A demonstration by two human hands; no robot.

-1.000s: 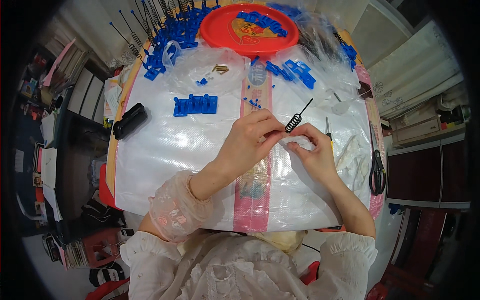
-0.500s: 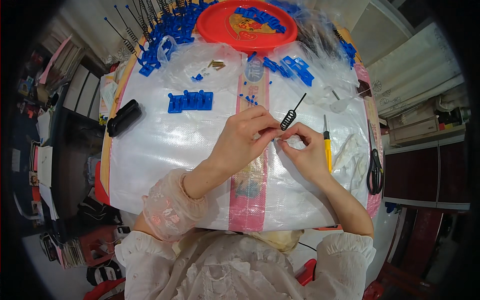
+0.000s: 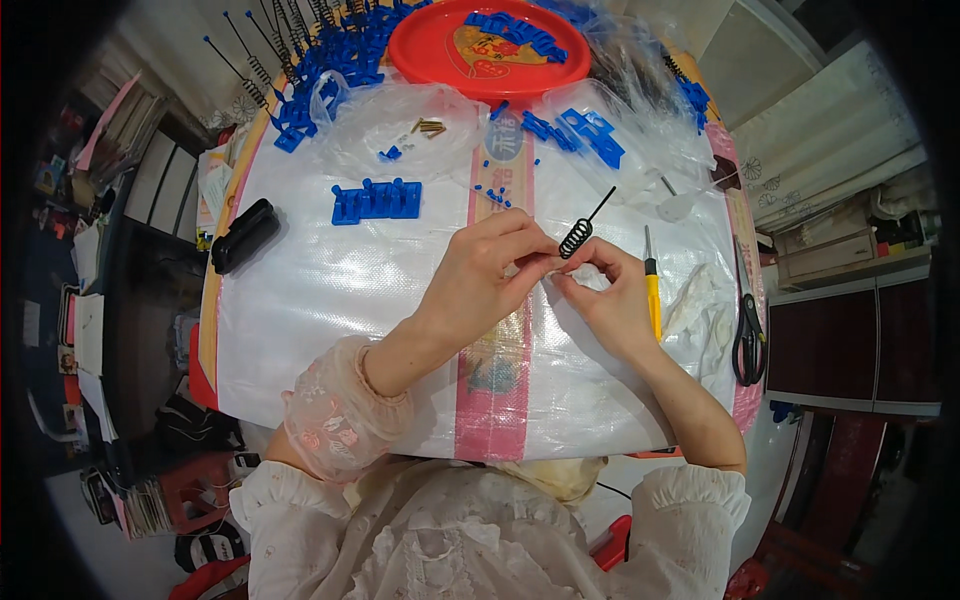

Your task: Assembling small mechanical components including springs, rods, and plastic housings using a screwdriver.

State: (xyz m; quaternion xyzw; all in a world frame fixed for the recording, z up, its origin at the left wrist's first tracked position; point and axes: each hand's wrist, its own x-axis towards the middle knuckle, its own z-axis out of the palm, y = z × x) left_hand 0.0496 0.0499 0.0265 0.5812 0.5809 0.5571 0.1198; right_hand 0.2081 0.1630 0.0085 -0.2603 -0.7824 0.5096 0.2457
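Observation:
A black coil spring (image 3: 576,238) with a long straight end pointing up and right stands tilted between my hands. My left hand (image 3: 488,265) pinches around its lower end with thumb and forefinger. Close against those fingertips, my right hand (image 3: 612,302) has its thumb and forefinger drawn together beneath the coil; whatever is between them is hidden. Beyond my hands lie several small blue caps (image 3: 494,194). A blue plastic part with a row of clips (image 3: 377,201) rests to the left of them.
A red tray (image 3: 410,55) with blue parts stands at the back, beside piled blue parts with springs (image 3: 345,60). Brass pins (image 3: 431,127) lie on a plastic bag. At right are a yellow-handled screwdriver (image 3: 654,300) and scissors (image 3: 748,340); a black case (image 3: 246,236) sits left.
Both hands stay pinched together at the spring's lower end, with only slight finger movement. The whole view has shifted a little, so the table items appear slightly further left and up.

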